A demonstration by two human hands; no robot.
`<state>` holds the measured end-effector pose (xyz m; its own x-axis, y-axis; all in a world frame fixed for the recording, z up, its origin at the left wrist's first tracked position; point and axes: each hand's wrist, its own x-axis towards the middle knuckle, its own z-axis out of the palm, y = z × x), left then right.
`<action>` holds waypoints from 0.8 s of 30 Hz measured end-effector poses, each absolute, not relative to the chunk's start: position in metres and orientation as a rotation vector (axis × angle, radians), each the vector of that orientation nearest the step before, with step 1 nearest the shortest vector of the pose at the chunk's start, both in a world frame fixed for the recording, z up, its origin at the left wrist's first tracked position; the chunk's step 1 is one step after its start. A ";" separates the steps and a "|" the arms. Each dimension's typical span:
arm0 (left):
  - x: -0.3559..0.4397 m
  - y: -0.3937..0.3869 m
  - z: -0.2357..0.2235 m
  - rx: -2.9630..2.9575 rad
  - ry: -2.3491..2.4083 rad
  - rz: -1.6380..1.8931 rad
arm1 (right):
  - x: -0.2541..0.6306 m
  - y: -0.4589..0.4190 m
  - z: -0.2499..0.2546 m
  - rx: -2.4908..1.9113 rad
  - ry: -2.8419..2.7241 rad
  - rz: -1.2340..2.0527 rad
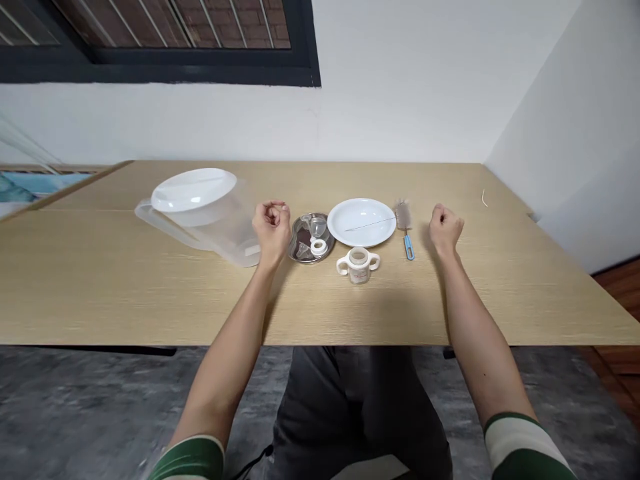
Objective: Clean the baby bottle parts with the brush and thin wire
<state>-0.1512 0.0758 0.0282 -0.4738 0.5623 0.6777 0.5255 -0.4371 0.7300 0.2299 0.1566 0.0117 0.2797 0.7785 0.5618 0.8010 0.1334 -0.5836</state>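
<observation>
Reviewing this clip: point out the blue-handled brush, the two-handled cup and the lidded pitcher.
Brush [409,247]: head view, blue handle.
Cup [359,273]: head view, body front.
Pitcher [194,189]: head view, white lid.

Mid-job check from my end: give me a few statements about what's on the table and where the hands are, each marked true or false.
1. The pitcher is to the left of the left hand. True.
2. The right hand grips the two-handled cup. False: the cup is on the table, touched by neither hand.
3. The cup is nearer the person than the white plate. True.
4. The blue-handled brush is left of the plate. False: it lies to the right.
</observation>
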 end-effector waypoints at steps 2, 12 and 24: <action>-0.149 0.071 0.025 1.701 1.769 2.022 | 0.229 0.154 0.015 -1.701 -1.628 0.024; -0.141 0.068 0.017 1.963 1.883 1.757 | 0.219 0.134 0.020 -1.969 -2.035 0.210; -0.149 0.072 0.013 1.847 2.028 1.669 | 0.216 0.127 0.030 -2.057 -2.042 0.290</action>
<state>-0.1494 0.0717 0.0126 -0.3366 0.6900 0.6408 0.7616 -0.2007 0.6162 0.2162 0.1268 0.0301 0.0102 0.9998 0.0198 0.9546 -0.0038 -0.2978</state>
